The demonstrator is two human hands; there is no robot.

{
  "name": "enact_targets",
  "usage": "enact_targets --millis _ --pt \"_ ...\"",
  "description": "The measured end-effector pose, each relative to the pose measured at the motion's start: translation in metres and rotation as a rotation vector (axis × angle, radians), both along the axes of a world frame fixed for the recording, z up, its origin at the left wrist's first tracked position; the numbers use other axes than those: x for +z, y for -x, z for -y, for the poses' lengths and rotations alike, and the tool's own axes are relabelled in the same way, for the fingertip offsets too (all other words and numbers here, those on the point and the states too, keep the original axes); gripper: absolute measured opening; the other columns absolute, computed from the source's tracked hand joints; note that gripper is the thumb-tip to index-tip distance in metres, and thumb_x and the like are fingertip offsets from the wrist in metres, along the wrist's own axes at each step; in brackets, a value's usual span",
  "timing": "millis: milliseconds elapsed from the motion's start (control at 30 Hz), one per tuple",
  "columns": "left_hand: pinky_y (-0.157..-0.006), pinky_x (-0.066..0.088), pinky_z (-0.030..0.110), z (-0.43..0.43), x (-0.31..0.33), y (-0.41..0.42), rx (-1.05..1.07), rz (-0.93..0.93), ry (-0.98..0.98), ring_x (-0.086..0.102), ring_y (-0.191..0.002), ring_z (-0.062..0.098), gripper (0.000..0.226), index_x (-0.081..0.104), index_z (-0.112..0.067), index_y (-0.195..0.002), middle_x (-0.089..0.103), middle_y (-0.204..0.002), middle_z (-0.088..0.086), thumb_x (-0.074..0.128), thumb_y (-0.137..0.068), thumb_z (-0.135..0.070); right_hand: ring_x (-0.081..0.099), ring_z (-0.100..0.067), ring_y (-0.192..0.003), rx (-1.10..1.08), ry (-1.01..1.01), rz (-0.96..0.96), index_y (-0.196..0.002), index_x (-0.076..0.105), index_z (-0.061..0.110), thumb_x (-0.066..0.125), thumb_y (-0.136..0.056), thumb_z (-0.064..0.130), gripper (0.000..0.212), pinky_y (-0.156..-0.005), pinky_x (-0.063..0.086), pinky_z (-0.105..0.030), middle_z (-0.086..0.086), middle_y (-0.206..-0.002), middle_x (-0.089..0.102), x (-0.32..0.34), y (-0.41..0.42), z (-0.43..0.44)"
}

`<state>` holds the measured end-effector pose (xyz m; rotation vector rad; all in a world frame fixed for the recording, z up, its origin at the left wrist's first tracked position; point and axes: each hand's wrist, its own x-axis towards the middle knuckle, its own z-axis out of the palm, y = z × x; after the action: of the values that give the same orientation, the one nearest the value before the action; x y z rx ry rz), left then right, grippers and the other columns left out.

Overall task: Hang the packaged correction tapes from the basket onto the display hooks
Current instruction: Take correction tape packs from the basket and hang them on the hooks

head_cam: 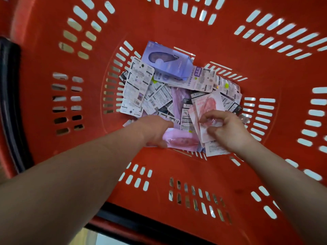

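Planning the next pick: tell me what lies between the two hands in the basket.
In the head view, a white package back with printed text lies between the left hand, gripping a pink package, and the right hand, pinching a red package.

A small patch of pale floor (99, 239) shows at the bottom edge, tan on the left and light blue-white on the right. Bright white light shines through the holes in the basket (177, 165) walls.
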<state>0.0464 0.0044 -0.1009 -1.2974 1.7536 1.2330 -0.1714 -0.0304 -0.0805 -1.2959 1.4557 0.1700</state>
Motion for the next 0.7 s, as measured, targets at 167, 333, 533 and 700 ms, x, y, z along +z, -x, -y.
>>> enact_targets --millis 167,333,533,700 --pt "-0.090 0.044 0.030 0.004 0.010 -0.012 0.199 0.015 0.006 0.057 -0.119 0.027 0.061 0.053 -0.025 -0.138 0.063 -0.130 0.004 0.075 -0.082 -0.033 0.047 -0.010 -0.061 -0.030 0.013 0.007 -0.077 0.068 0.044 0.058 -0.080 -0.003 0.048 -0.049 0.034 -0.009 -0.015 -0.111 0.063 0.003 0.007 -0.003" --pt "-0.081 0.038 0.022 0.007 0.032 -0.022 0.450 0.016 0.051 0.057 -0.118 0.026 0.057 0.058 -0.019 -0.135 0.063 -0.129 0.005 0.077 -0.081 -0.016 0.046 -0.011 -0.047 -0.186 -0.002 0.038 -0.073 0.066 0.023 0.050 -0.083 -0.016 0.043 -0.038 0.031 -0.014 0.000 -0.086 0.065 0.031 0.009 -0.009" --pt "-0.064 0.059 0.030 -0.001 0.062 -0.002 1.508 -0.381 -0.262 0.073 -0.076 0.022 0.054 0.056 -0.011 -0.130 0.070 -0.111 0.011 0.074 -0.081 0.003 0.066 -0.008 -0.079 -0.411 -0.128 0.091 -0.080 0.074 0.021 0.068 -0.088 0.040 0.022 -0.064 0.051 -0.012 0.006 -0.086 0.072 0.053 -0.005 -0.011" --pt "-0.075 0.059 0.035 -0.005 0.059 0.030 1.372 -0.412 -0.458 0.068 -0.089 0.030 0.041 0.060 -0.019 -0.122 0.070 -0.109 0.013 0.060 -0.090 0.006 0.072 -0.020 -0.080 -0.551 -0.093 0.164 -0.085 0.075 0.017 0.076 -0.079 0.044 0.028 -0.067 0.056 -0.027 -0.002 -0.084 0.076 0.053 -0.015 -0.008"
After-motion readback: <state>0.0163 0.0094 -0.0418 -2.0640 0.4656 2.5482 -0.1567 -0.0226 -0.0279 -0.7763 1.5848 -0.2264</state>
